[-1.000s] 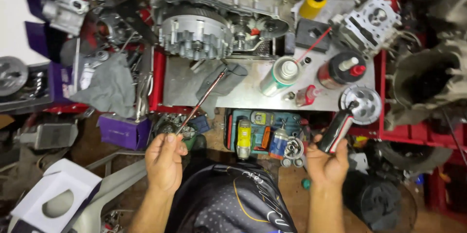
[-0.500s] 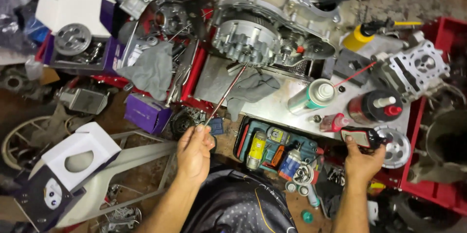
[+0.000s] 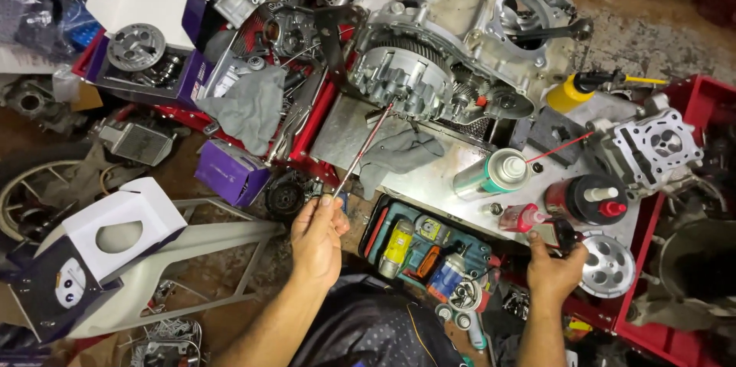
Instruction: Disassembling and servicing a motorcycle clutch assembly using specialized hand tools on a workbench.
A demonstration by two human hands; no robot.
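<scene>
The left hand (image 3: pixel 318 233) grips a long thin metal rod (image 3: pixel 360 151), tip at the grey ribbed clutch assembly (image 3: pixel 402 76) on the worktop (image 3: pixel 345 133); the right hand (image 3: pixel 553 267) clasps a small dark object (image 3: pixel 556 235). Probing step; steadiness needed.

A low metal bench (image 3: pixel 349 133) carries the engine case (image 3: pixel 429 68) at its far edge. A grey rag (image 3: pixel 399 154) lies mid-bench, a spray can (image 3: pixel 491 174) on its side beside it, and a black-and-red bottle (image 3: pixel 586 200) near the right edge.
</scene>
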